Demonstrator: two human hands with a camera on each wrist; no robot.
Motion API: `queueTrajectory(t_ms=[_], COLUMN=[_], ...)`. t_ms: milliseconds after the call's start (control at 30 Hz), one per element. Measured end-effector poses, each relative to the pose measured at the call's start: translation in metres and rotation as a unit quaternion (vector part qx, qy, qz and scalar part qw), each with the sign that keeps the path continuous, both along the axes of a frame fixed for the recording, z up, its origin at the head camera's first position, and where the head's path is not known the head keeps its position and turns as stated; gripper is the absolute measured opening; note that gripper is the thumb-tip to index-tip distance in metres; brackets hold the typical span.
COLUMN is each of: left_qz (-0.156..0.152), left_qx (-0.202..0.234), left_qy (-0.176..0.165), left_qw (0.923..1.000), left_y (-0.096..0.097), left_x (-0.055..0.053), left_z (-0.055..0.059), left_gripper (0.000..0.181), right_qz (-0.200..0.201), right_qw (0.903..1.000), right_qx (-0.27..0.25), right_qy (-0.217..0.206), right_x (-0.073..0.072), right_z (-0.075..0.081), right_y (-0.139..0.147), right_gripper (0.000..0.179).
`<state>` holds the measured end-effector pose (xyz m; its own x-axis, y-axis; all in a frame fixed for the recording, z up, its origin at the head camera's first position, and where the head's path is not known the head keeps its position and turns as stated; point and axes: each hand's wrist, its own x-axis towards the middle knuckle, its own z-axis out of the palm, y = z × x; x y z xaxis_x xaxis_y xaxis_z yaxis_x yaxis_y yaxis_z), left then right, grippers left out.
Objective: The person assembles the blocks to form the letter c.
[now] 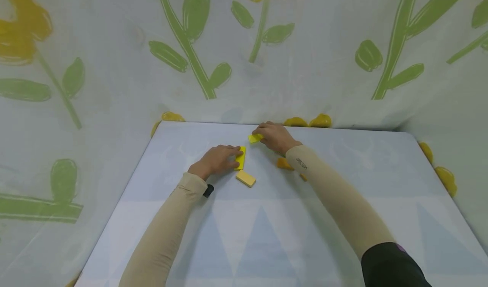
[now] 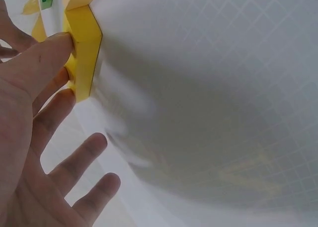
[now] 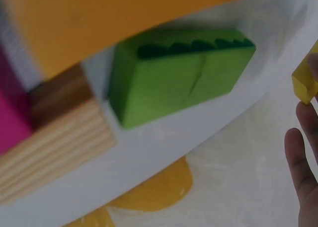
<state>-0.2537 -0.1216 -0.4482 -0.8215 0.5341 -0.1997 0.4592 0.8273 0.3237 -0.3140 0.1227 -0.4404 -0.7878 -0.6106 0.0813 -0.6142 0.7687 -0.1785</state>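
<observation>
My left hand (image 1: 217, 161) pinches a yellow block (image 1: 241, 159) on the table, its thumb and fingers on opposite faces. In the left wrist view the other two fingers are spread away from that yellow block (image 2: 90, 53). A paler yellow block (image 1: 245, 178) lies just nearer to me and meets the end of the held one. Farther back, near the table's far edge, my right hand (image 1: 277, 137) holds another bright yellow block (image 1: 254, 138) by its fingertips. Only part of this block (image 3: 302, 83) and some fingers show at the right wrist view's edge.
An orange block (image 1: 284, 164) lies beneath the right forearm. By the right wrist are a green block (image 3: 184, 83) with a dark scalloped edge, a striped wooden block (image 3: 59, 145) and a magenta block (image 3: 11, 108). Behind the white table (image 1: 335, 244) rises a flower-patterned wall (image 1: 305, 75).
</observation>
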Motion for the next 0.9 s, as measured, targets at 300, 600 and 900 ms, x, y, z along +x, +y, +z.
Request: queueTrajectory(t_ms=[300, 600, 900], left_qz=[-0.011, -0.008, -0.007], left_qx=[0.007, -0.001, -0.007], left_qy=[0.002, 0.002, 0.008], left_qw=[0.9999, 1.0000, 0.9999], left_y=[-0.003, -0.001, -0.001], left_x=[-0.002, -0.001, -0.002], left_z=[-0.001, 0.001, 0.000], left_gripper=[0.049, 0.050, 0.051], right_qz=[-0.008, -0.038, -0.072], right_qw=[0.9999, 0.9978, 0.9949], right_qx=[-0.003, 0.019, 0.005], right_qy=[-0.011, -0.051, -0.071], right_x=[-0.009, -0.006, -0.004], right_z=[-0.015, -0.012, -0.015], right_y=[-0.014, -0.017, -0.022], right_gripper=[0.034, 0.034, 0.036])
